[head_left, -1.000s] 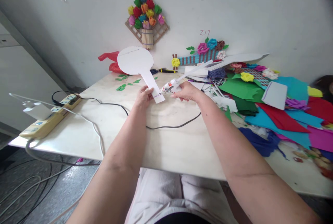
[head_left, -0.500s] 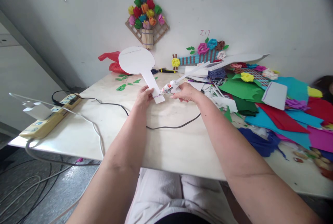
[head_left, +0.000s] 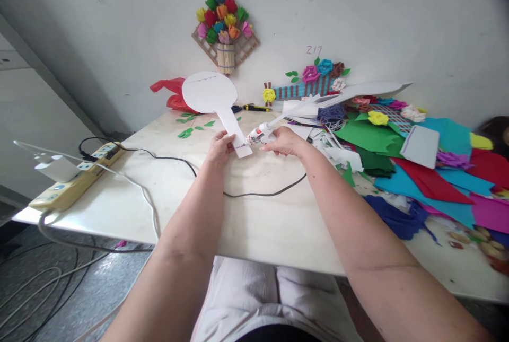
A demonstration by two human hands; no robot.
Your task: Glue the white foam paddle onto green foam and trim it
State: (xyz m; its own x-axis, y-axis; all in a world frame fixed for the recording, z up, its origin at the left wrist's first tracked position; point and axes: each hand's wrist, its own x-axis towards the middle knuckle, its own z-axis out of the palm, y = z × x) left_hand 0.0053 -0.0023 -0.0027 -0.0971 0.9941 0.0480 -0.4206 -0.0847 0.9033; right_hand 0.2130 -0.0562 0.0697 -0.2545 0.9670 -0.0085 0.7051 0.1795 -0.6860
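Observation:
My left hand (head_left: 221, 147) pinches the strip end of a white cardboard cutout (head_left: 209, 93), a round disc with a straight handle, tilted up off the table. Purple marks run across the strip near its lower end. In my right hand (head_left: 284, 141) is a white glue gun (head_left: 260, 132), its nozzle end at the right edge of that strip. Whether the tip touches the cardboard I cannot tell. A long white glue stick (head_left: 294, 110) sticks out of the gun's back, up to the right. The black cord (head_left: 262, 194) curves over the table below my hands.
A yellow power strip (head_left: 75, 177) with a white charger lies at the left edge. Coloured paper sheets (head_left: 429, 185) and scraps crowd the right side. Green paper leaves (head_left: 186, 133), a red plastic bag (head_left: 175, 99) and a yellow-black cutter (head_left: 256, 108) lie toward the wall.
Nearly nothing differs. The glue gun's nozzle end stays by the lower end of the strip, and both hands keep their holds.

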